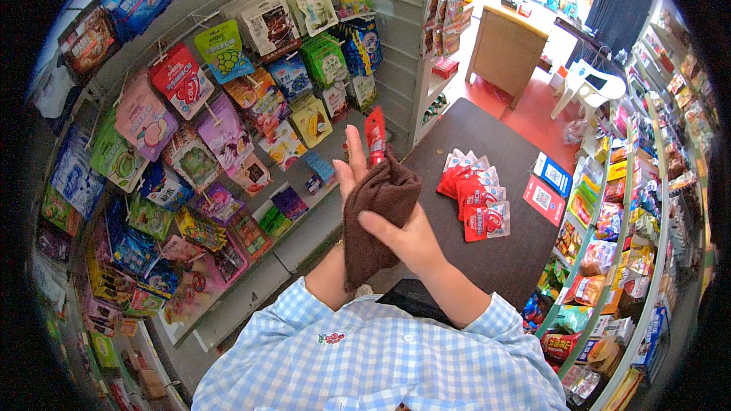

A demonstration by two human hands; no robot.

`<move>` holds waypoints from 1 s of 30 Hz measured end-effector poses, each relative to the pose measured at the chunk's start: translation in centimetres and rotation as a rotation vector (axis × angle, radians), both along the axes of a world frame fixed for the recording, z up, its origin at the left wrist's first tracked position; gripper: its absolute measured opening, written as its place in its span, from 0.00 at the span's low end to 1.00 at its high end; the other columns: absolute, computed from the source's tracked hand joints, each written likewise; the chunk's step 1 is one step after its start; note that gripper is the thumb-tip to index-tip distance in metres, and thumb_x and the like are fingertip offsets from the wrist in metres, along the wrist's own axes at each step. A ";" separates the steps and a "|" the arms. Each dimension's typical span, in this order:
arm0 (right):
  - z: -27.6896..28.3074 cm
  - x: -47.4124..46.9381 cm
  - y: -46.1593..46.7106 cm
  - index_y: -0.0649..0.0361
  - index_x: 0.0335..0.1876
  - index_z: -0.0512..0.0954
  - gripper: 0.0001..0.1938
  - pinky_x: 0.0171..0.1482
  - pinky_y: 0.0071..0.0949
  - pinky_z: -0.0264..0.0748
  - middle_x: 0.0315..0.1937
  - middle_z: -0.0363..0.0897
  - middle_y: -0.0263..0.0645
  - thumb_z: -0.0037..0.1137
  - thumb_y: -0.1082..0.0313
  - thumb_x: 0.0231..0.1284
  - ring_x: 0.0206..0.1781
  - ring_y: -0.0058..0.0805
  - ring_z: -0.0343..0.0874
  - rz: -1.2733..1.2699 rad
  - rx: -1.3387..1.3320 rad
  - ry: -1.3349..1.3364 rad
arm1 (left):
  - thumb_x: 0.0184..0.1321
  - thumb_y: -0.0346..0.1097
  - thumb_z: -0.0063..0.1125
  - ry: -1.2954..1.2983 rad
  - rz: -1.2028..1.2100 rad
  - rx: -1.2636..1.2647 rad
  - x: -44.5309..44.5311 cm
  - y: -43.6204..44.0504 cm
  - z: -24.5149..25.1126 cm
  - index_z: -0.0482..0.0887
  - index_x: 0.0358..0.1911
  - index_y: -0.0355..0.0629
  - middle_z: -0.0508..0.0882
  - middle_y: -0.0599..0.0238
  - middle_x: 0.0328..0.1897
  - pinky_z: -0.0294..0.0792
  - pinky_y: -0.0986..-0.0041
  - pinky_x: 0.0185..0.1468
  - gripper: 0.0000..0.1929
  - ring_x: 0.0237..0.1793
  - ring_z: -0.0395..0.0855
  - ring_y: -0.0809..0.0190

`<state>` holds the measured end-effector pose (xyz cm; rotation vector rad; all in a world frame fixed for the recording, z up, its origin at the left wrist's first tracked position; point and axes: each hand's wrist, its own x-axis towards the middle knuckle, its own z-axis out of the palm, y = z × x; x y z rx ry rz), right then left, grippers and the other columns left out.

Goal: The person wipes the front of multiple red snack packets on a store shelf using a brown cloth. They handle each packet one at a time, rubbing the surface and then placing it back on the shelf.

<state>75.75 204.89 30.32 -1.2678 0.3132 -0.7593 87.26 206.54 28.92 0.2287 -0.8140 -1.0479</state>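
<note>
My right hand grips a dark brown cloth, its thumb lying across the front. A red packet, seen nearly edge-on, sticks up above the cloth. Behind them is my left hand, its fingers stretched upward against the packet and cloth; its palm and thumb are hidden. To the right, several red and white snack pouches lie in an overlapping row on a dark brown table.
Two cards with printed codes, one blue and one red, lie at the table's right edge. Hanging snack bags fill the rack at left. Shelves of packaged goods curve along the right. Beyond stand a wooden desk and a white plastic chair.
</note>
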 end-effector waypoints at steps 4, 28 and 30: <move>-0.5 -1.7 -1.5 0.62 0.52 0.78 0.15 0.53 0.29 0.76 0.46 0.82 0.35 0.64 0.73 0.59 0.48 0.26 0.80 -0.103 0.389 -0.055 | 0.76 0.59 0.27 -0.095 0.462 0.155 -1.5 0.4 3.3 0.35 0.78 0.49 0.44 0.56 0.82 0.51 0.67 0.76 0.36 0.76 0.56 0.59; 3.6 1.9 -2.6 0.47 0.60 0.78 0.24 0.73 0.57 0.47 0.71 0.63 0.45 0.65 0.56 0.55 0.74 0.50 0.58 -0.654 -1.145 0.275 | 0.77 0.43 0.35 0.035 0.099 0.432 -1.8 3.7 1.1 0.61 0.70 0.43 0.70 0.60 0.70 0.64 0.63 0.70 0.23 0.67 0.71 0.59; 3.5 2.6 -3.5 0.53 0.58 0.78 0.20 0.70 0.46 0.60 0.67 0.67 0.49 0.61 0.60 0.60 0.69 0.49 0.66 -0.645 -0.973 0.170 | 0.78 0.43 0.36 0.072 0.121 0.386 -1.5 4.2 1.1 0.62 0.69 0.42 0.72 0.59 0.68 0.65 0.62 0.69 0.22 0.66 0.73 0.59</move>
